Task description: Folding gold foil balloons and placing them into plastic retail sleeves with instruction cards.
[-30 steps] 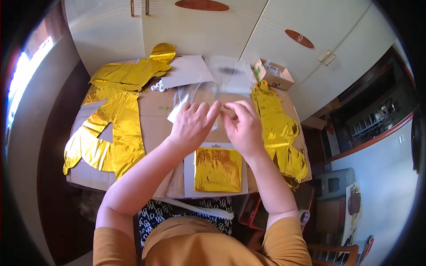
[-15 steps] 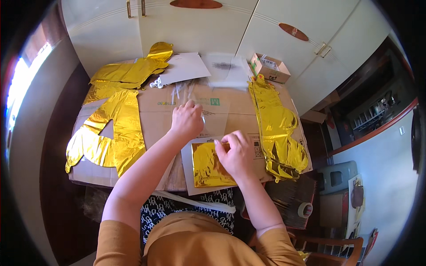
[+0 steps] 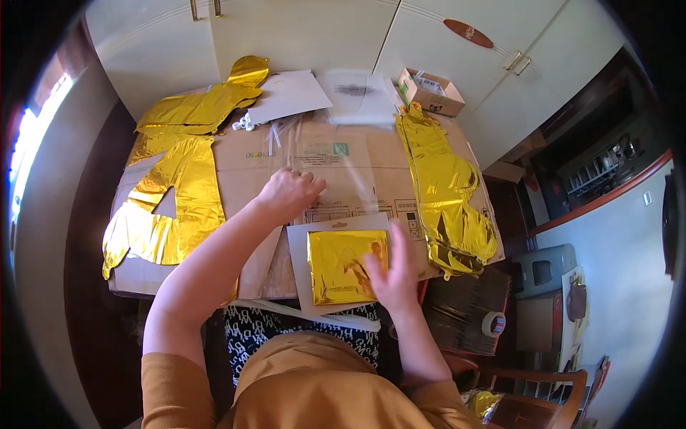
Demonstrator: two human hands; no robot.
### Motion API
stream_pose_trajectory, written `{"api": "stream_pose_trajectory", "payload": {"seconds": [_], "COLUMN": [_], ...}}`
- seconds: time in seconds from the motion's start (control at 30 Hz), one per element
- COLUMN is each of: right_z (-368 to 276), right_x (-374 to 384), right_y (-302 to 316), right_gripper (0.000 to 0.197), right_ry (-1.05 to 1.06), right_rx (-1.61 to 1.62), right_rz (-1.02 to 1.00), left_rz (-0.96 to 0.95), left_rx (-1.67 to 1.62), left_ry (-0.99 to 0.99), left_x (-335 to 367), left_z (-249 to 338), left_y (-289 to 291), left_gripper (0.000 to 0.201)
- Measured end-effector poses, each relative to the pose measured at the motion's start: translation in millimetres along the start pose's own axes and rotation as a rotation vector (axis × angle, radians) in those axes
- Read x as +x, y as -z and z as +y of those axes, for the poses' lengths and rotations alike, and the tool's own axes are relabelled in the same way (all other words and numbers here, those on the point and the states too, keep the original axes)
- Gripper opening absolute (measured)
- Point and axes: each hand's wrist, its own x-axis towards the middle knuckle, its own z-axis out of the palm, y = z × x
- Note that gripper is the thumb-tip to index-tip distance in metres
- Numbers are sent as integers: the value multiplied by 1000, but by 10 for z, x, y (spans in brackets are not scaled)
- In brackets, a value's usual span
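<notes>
On the cardboard-covered table, a folded gold foil balloon (image 3: 332,264) lies on a pale card (image 3: 303,286) with a hanger hole, close to my body. My right hand (image 3: 395,279) is over the right edge of the foil, thumb and fingers apart, slightly smeared by motion and holding nothing. Beyond the card, my left hand (image 3: 289,194) is closed, its fingers bent down at the near edge of a clear plastic bag (image 3: 336,161). The bag lies flat on the cardboard; the fingertips are partly hidden.
Flat gold foil balloons lie at left (image 3: 189,171) and right (image 3: 443,179). At the back are a white sheet (image 3: 293,96), small white rolls (image 3: 244,123), clear sleeves (image 3: 357,100) and an open small carton (image 3: 431,93). Tape (image 3: 493,324) sits beside the table.
My left hand has come down and slightly left, and the clear bag now lies flatter. My right hand has moved nearer and right, its fingers opening, uncovering more of the folded foil.
</notes>
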Motion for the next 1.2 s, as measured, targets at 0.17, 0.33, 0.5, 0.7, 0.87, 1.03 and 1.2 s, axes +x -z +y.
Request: {"api": "stream_pose_trajectory", "payload": {"seconds": [0.17, 0.33, 0.5, 0.7, 0.87, 1.03, 1.2], "right_z": [16, -11, -75, -113, 143, 267, 13], "right_x": [-996, -1199, -1132, -957, -700, -517, -657], "right_y": [411, -21, -3, 985, 962, 603, 457], "right_gripper": [28, 40, 32, 26, 24, 23, 27], "right_ry": [-554, -1212, -1128, -962, -1047, -1183, -1090], "right_rx": [551, 1519, 1158, 862, 1062, 1130, 999], "right_rz": [354, -65, -114, -48, -519, -506, -304], "left_rz": [-89, -107, -105, -74, -11, 8, -88], "left_rx": [36, 50, 22, -67, -58, -81, -85], "left_ry": [-72, -109, -132, -141, -152, -210, -193], "left_x": [3, -51, -118, -322, -307, -464, -627], "left_z": [-36, 53, 207, 325, 542, 638, 619], "left_y": [29, 22, 117, 206, 291, 412, 403], "left_gripper": [9, 8, 7, 8, 13, 17, 18]}}
